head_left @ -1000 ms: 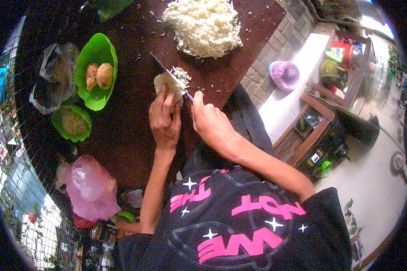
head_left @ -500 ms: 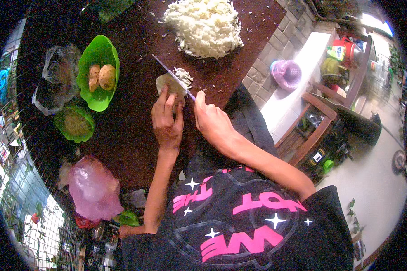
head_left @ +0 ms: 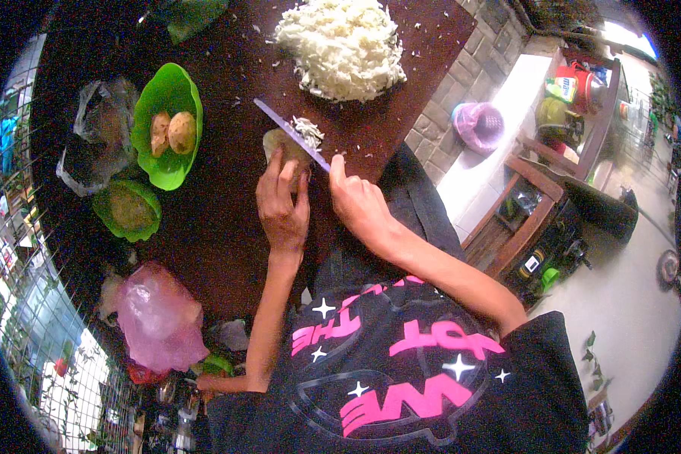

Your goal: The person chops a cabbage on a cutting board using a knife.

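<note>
My left hand [head_left: 283, 203] presses its fingertips on a pale, flat piece of vegetable [head_left: 275, 141] lying on the dark brown table [head_left: 227, 219]. The kind of vegetable is not plain. In my right hand [head_left: 358, 203] is the handle end of a knife [head_left: 295, 136]. Its blade slants across the right edge of the piece, close to my left fingers. Just beyond the blade sits a small heap of thin white shreds [head_left: 307, 132]. Farther off, a large mound of similar white shreds [head_left: 342, 51] rests on the table.
To the left stands a green bowl [head_left: 166, 171] with two brownish, potato-like pieces. Beside it are a clear plastic bag [head_left: 91, 163] and a smaller green bowl [head_left: 106, 219]. A pink plastic bag [head_left: 159, 318] lies nearer. Right of the table are a purple basket [head_left: 478, 126] and wooden shelving [head_left: 518, 219].
The knife blade has tilted slightly, showing more of its flat side, and stays by the piece. My left hand keeps its hold. The whole view has shifted a little.
</note>
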A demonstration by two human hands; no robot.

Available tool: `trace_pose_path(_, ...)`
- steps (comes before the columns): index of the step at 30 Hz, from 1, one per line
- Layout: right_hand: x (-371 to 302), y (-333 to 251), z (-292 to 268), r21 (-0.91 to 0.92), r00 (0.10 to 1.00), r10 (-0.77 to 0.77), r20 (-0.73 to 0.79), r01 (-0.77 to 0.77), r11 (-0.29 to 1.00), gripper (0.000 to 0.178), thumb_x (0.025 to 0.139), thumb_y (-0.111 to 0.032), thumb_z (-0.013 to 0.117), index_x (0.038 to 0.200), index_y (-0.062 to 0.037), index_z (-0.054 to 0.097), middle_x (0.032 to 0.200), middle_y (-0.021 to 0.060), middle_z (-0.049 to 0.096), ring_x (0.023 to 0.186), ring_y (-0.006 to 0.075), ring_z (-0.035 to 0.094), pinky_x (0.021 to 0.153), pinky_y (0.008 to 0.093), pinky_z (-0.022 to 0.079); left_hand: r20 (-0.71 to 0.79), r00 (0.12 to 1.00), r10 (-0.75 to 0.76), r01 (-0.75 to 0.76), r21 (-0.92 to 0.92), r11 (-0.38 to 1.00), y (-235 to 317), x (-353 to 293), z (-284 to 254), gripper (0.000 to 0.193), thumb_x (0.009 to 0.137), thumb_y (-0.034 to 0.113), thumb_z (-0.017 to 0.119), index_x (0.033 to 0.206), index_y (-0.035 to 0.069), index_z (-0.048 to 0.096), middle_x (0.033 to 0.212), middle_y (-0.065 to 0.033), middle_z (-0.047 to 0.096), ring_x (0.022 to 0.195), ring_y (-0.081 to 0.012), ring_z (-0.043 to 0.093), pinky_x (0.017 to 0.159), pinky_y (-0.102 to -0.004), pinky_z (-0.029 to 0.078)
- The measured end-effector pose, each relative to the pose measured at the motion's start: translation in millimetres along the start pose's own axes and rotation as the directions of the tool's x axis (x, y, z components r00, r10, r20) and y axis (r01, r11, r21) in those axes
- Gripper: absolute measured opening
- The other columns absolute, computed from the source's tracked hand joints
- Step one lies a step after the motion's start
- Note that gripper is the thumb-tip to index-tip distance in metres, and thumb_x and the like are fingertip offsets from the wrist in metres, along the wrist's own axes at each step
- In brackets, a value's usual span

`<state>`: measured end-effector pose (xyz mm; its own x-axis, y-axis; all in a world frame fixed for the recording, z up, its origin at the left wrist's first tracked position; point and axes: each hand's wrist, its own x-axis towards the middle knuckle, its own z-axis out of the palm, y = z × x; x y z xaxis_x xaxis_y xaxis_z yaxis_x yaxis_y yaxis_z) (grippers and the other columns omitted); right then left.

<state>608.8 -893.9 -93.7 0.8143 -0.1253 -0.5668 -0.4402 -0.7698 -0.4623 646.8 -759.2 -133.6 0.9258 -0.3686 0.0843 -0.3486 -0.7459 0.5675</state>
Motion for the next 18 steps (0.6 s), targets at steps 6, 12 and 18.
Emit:
trace_pose_path(6,-5,-7,-13,0.075,0.996,0.038,0.086,-0.044,0.996,0.038,0.085,-0.002,0.045,0.119,0.0114,0.036,0.068,0.0291,0.062,0.065,0.0417,0.066,0.055,0.0505,0.055,0.024,1.000,-0.016,0.017,-0.011,1.000,0,1,-1,0.032,0.085,0.010,0.065,0.115,0.007,0.056,0.133,-0.0119,0.053,0.112,-0.0315,0.056,0.094,-0.0424,0.043)
trace_pose_path(12,-5,-8,-5,0.036,0.999,0.016,0.029,-0.017,0.999,0.045,0.086,-0.005,0.046,0.125,0.0111,0.033,0.074,0.0268,0.064,0.067,0.0419,0.066,0.058,0.0507,0.055,0.020,1.000,-0.007,0.007,0.001,1.000,-1,2,-2,0.031,0.085,0.012,0.065,0.115,0.007,0.056,0.133,-0.0120,0.053,0.111,-0.0320,0.056,0.094,-0.0419,0.044)
trace_pose_path(18,-9,-20,-23,0.027,0.998,0.032,0.053,-0.034,0.999,0.027,0.086,-0.003,0.046,0.110,0.0059,0.040,0.071,0.0261,0.064,0.067,0.0401,0.067,0.057,0.0485,0.056,0.006,1.000,-0.018,0.018,-0.034,0.999,-3,0,-1,0.032,0.085,0.012,0.065,0.115,0.008,0.056,0.132,-0.0124,0.054,0.112,-0.0317,0.056,0.094,-0.0416,0.044)
